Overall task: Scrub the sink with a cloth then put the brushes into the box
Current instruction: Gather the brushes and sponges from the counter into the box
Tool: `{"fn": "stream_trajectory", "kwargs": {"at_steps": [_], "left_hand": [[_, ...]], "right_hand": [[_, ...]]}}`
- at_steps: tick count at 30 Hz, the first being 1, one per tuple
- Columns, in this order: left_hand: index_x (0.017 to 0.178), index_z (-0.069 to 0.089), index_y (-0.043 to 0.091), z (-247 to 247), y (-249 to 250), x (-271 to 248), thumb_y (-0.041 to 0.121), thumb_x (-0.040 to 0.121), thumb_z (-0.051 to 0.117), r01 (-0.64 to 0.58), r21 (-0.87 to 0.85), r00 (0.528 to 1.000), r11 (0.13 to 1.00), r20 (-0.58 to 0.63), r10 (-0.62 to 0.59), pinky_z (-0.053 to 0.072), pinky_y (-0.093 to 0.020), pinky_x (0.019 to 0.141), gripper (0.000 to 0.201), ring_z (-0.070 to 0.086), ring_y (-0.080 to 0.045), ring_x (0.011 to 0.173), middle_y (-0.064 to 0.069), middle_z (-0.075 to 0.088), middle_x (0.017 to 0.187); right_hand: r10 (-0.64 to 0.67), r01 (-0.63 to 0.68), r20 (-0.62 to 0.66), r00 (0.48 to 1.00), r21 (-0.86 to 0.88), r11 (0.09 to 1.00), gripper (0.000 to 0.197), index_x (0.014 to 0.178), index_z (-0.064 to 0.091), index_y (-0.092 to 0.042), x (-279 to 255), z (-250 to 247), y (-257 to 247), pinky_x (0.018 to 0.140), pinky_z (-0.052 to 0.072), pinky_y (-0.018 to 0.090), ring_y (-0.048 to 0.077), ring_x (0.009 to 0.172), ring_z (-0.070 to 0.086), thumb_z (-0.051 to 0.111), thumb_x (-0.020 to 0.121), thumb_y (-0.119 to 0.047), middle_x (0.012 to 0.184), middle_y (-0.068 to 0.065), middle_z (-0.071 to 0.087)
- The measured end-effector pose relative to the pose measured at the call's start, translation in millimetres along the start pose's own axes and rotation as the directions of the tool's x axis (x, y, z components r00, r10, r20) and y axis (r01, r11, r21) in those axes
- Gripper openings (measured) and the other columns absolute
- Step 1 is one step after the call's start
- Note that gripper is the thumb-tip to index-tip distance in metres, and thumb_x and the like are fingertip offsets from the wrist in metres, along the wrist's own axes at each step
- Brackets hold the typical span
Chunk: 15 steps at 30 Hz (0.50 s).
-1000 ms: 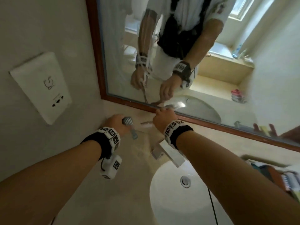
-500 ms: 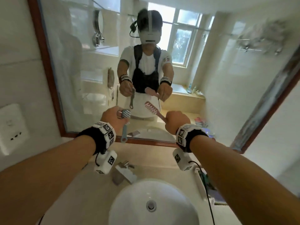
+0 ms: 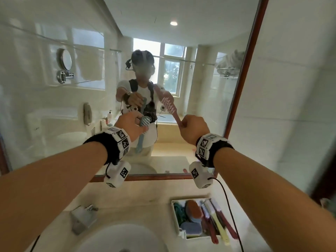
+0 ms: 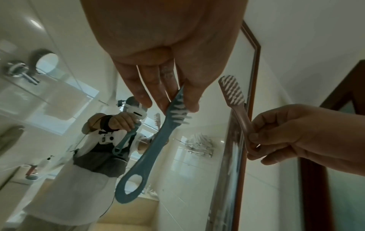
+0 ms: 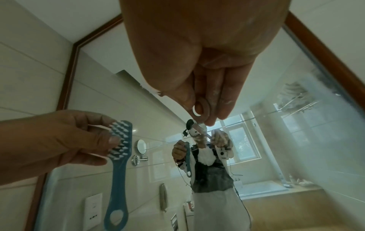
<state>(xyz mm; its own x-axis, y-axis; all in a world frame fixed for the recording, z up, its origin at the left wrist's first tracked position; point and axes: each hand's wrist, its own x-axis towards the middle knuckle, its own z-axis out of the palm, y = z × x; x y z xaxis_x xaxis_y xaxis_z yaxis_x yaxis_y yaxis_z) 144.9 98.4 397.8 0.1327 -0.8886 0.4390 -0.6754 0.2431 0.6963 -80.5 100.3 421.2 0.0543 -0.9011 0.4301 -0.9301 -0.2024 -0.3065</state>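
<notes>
Both hands are raised in front of the mirror, each holding a brush. My left hand pinches the blue brush by its bristled head, the looped handle hanging down. My right hand grips the handle end of the pink brush, its head pointing up and left. The white box stands on the counter below my right forearm, with several brushes and sponges in it. The white sink lies at the bottom edge.
A metal faucet stands behind the sink on the beige counter. The wood-framed mirror fills the wall ahead and reflects a person. A black cable runs from my right wrist over the box.
Both hands have lifted higher and to the right with their brushes. The view has swung, bringing the box into sight below my right arm.
</notes>
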Motion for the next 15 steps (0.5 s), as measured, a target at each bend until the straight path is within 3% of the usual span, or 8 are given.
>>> {"fn": "stream_trajectory", "kwargs": {"at_steps": [5,8,11,15], "left_hand": [[0.093,0.064,0.027,65,35,21,0.022,0.074,0.08,-0.076,-0.016,0.995,0.997,0.067,0.077,0.041,-0.019,0.063,0.025,0.057,-0.008,0.078,0.011,0.065,0.082],[0.088,0.065,0.021,112,54,39,0.022,0.068,0.08,-0.103,-0.074,0.984,0.992,0.136,0.112,0.052,-0.028,0.075,0.025,0.064,-0.017,0.081,0.006,0.067,0.077],[0.083,0.066,0.021,162,65,57,0.024,0.056,0.078,-0.133,-0.182,0.965,0.974,0.2,0.169,0.058,-0.04,0.076,0.03,0.066,-0.024,0.078,0.01,0.06,0.063],[0.087,0.065,0.029,224,81,65,0.022,0.067,0.082,-0.156,-0.189,0.949,0.97,0.245,0.2,0.054,-0.03,0.072,0.028,0.064,-0.015,0.077,0.012,0.063,0.072]], "right_hand": [[0.087,-0.087,0.001,0.996,-0.004,0.996,0.009,0.082,0.057,-0.019,4,-2,61,0.061,0.042,0.026,0.02,0.07,0.057,0.054,0.09,-0.021,0.079,0.001,0.061],[0.162,-0.162,-0.015,0.987,-0.032,0.986,0.007,0.084,0.058,-0.019,10,-6,103,0.063,0.046,0.028,0.022,0.072,0.058,0.054,0.089,-0.022,0.082,0.002,0.063],[0.227,-0.23,-0.045,0.973,-0.099,0.968,0.006,0.084,0.058,-0.018,17,-19,143,0.06,0.045,0.027,0.021,0.07,0.058,0.054,0.087,-0.02,0.081,0.002,0.062],[0.307,-0.311,-0.05,0.95,-0.171,0.935,0.008,0.087,0.06,-0.019,20,-30,194,0.055,0.04,0.024,0.018,0.066,0.056,0.054,0.089,-0.024,0.078,-0.001,0.06]]}}
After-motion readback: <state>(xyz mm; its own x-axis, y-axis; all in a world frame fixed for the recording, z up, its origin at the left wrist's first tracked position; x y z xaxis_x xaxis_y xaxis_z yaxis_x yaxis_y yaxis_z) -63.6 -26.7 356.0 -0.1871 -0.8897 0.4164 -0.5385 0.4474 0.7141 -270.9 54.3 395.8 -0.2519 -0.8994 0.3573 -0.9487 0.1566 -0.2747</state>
